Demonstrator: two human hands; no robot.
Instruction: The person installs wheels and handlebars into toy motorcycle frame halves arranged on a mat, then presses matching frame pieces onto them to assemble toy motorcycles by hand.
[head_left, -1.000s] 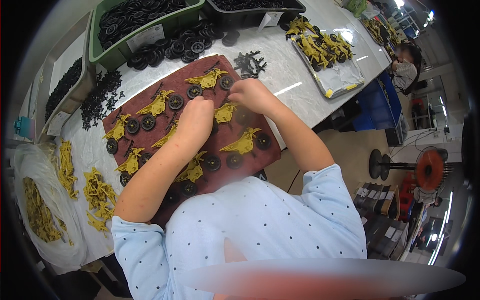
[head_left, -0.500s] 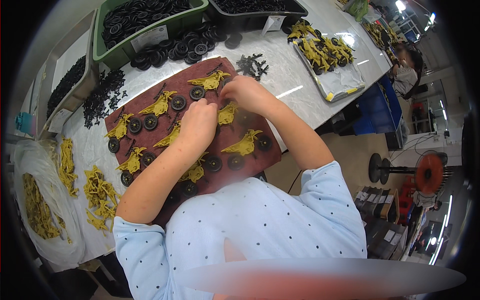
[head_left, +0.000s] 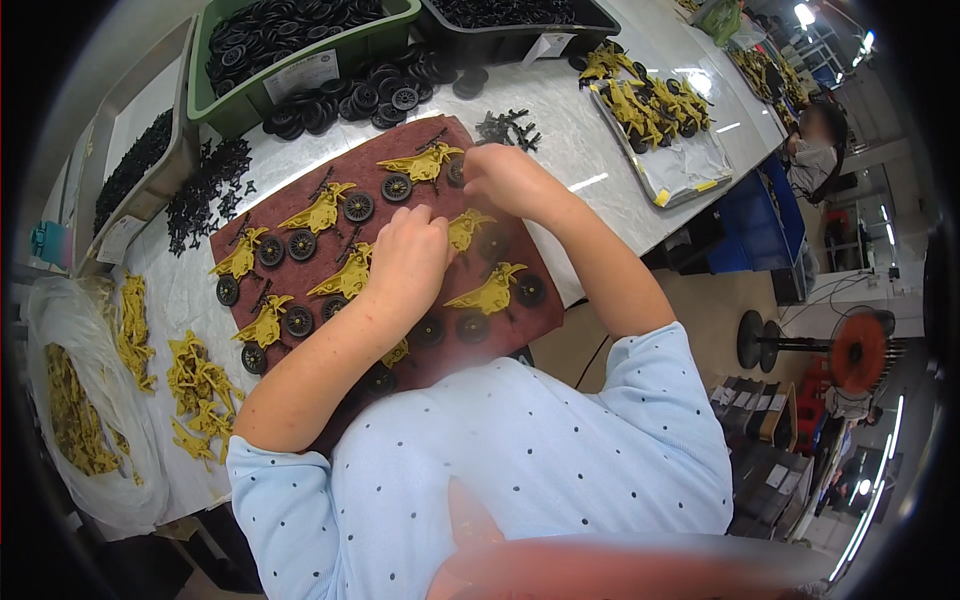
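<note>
Rows of yellow toy motorcycle bodies (head_left: 315, 209), black spoked wheels (head_left: 358, 207) and thin black parts lie on a dark red cloth (head_left: 290, 180). My left hand (head_left: 412, 255) is over the middle of the cloth, fingers curled, beside a partly hidden yellow body (head_left: 465, 229). My right hand (head_left: 508, 182) hovers at the cloth's far right, fingertips bent inward next to a black wheel (head_left: 456, 172). Its fingers are closed; whatever either hand grips is hidden. Another yellow body (head_left: 486, 290) lies nearer to me, with a wheel (head_left: 530, 289) at its right.
Behind the cloth stand a green bin (head_left: 228, 112) of wheels and a black bin (head_left: 590, 22) of small parts. Loose wheels (head_left: 372, 92) lie before them. A tray (head_left: 690, 170) with yellow motorcycles is at the far right, a plastic bag (head_left: 140, 490) of yellow parts at the left.
My left hand has shifted right, uncovering more of a yellow body on its left. My right hand has moved slightly right and away from me, exposing the wheel near its fingertips.
</note>
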